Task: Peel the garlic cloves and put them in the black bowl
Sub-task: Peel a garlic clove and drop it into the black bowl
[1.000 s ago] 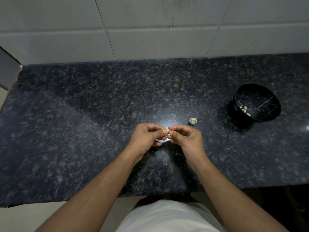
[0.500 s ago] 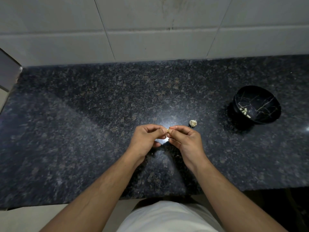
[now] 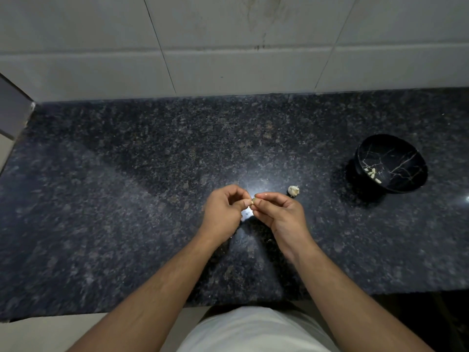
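Pinching one small clove (image 3: 253,200) between both hands above the counter (image 3: 127,199). The left hand (image 3: 223,214) is curling its fingers inward, thumb and forefinger tips closing on the clove's left end. The right hand (image 3: 279,214) is meeting it fingertip to fingertip, thumb and forefinger gripping the right end, remaining fingers folding loosely under the palm. The clove is showing only as a pale sliver between the tips; how much skin is on it cannot be told. The garlic head (image 3: 293,191) is sitting on the counter just beyond the right hand, not touching it. The bowl (image 3: 396,184) is standing well to the right, holding several peeled cloves (image 3: 372,173) on its left inner wall. Both forearms are reaching in from the near edge.
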